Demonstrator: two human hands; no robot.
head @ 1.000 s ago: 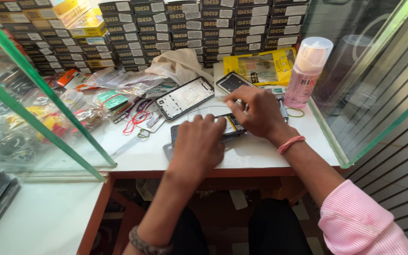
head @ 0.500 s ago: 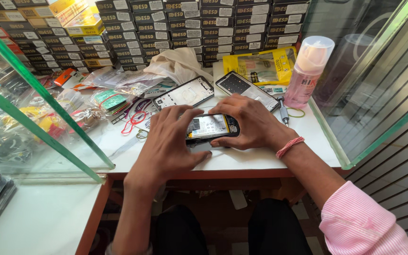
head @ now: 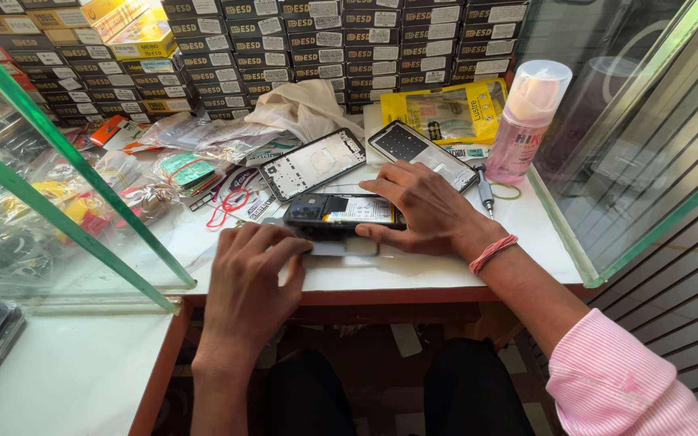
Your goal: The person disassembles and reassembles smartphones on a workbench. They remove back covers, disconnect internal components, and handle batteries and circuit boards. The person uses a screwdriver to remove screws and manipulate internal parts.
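- Opened phone (head: 341, 215) lies on the counter edge (head: 446, 274), just in front of the frame (head: 313, 164)
- Right hand (head: 426, 210) pins its right end, fingers spread
- Left hand (head: 248, 274) rests flat just before it, holding nothing
- Likely light, stiff, fragile inside: grip the side edges

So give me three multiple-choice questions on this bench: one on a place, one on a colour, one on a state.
1. Where is the pink spray bottle?
A. right rear of the white table
B. left front
C. on the floor

2. What colour is the flat packet behind the phones?
A. blue
B. yellow
C. black

3. How is the opened black phone?
A. lifted high
B. inside a bag
C. lying flat under the right hand

Answers: A, it stands by the right glass; B, plainly yellow; C, the fingers rest on it while the left hand lies beside it.
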